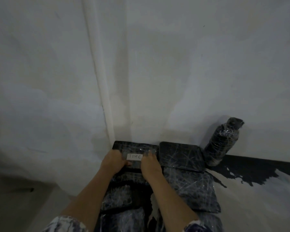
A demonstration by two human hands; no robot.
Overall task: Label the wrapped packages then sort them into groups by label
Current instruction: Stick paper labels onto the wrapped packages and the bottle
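Rising behind everything, a white wall [157,64] backs two rows of black film-wrapped flat packages [191,186], with a wrapped bottle-shaped package [222,143] upright at far right. At far left, the left hand [114,162] curls its grip round the left edge of the labelled package [134,146]. The right hand [151,164] covers the right end of the white label [134,156]; whether it presses or pinches, I cannot tell.

Flat black packages [182,155] wear glossy, crinkled clear plastic film, as does the wrapped bottle [222,144]. The label [134,156] is matt white paper. The wall [174,64] looks matt, unevenly painted.
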